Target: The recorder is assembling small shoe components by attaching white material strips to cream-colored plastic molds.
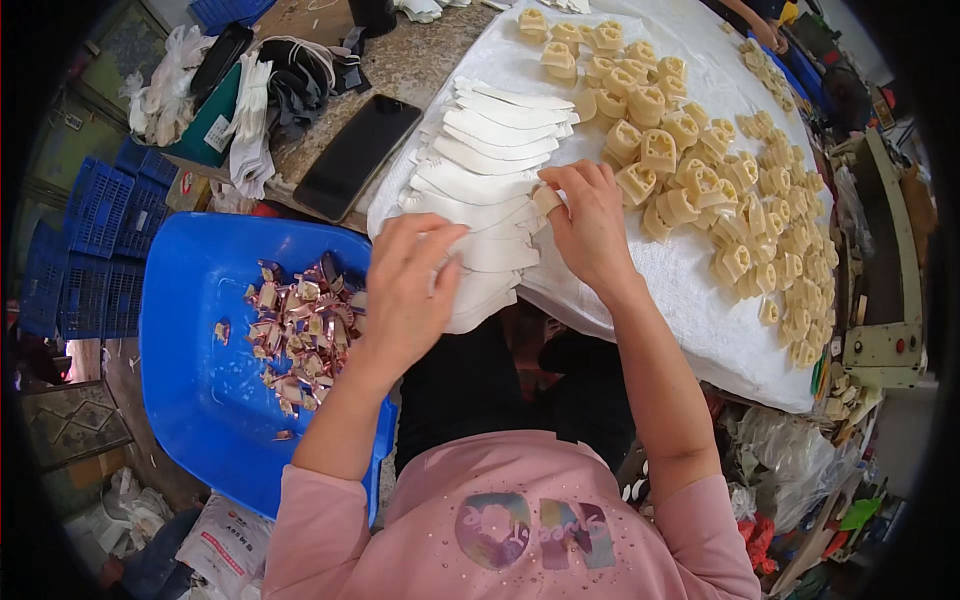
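A fanned row of white flat curved pieces [487,160] lies on a white cloth-covered table [700,310]. My left hand [408,285] rests on the near end of the row, fingers spread over the lowest pieces. On the row's right edge sits my right hand [588,222], its taped thumb pressed on a piece. Several cream moulded parts [690,160] are spread over the cloth to the right of my right hand.
A blue plastic bin [195,400] at my left holds several pink and gold scraps [300,330]. A black phone [357,155] lies on the stone tabletop beyond the row. Blue crates [95,240] stand far left. Another person's hand [760,25] shows at the top right.
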The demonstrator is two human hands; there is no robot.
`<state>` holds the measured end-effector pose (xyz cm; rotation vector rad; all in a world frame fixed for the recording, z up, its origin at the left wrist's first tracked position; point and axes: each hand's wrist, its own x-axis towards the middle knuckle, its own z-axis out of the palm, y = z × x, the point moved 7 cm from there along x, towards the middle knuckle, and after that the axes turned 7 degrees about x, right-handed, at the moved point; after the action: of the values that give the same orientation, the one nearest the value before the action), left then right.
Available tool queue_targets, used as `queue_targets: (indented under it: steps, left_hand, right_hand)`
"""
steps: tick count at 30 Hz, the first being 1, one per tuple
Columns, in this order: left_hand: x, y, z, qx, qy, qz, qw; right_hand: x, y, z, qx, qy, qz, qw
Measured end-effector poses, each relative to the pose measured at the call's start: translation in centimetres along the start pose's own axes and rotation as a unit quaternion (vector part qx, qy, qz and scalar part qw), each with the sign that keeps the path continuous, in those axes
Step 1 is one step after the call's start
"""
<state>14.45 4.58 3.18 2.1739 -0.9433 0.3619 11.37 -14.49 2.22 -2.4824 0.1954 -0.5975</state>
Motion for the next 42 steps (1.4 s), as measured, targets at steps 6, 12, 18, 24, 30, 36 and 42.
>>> queue_targets:
  steps: [6, 12, 18, 24, 30, 36, 42]
  left_hand:
    - [1.1, 2.5, 2.6, 0.001, -0.022, 0.110, 0.994]
    - [1.0, 3.1, 4.2, 0.038, -0.049, 0.122, 0.991]
    - [0.9, 3.1, 4.5, 0.049, -0.051, 0.123, 0.990]
    - [0.5, 2.6, 4.6, 0.041, -0.055, 0.124, 0.990]
    - [0.2, 2.0, 4.2, 0.003, -0.020, 0.130, 0.991]
    - [0.0, 2.5, 4.1, -0.008, 0.010, 0.136, 0.991]
    - [0.2, 2.7, 4.0, 0.010, 0.013, 0.146, 0.989]
  right_hand:
    - [1.2, 0.0, 0.6, -0.049, -0.023, 0.045, 0.998]
    - [1.8, 0.4, 1.7, -0.008, -0.047, 0.039, 0.998]
    - [0.7, -2.9, 0.9, 0.041, -0.014, -0.094, 0.995]
    - [-0.9, -4.0, 0.4, 0.196, -0.050, -0.084, 0.976]
    - [0.4, -3.5, -1.5, 0.185, 0.029, -0.061, 0.980]
    - [-0.2, -0.2, 1.2, 0.012, 0.056, 0.021, 0.998]
    - [-0.3, -4.2, 0.6, -0.036, 0.073, -0.108, 0.991]
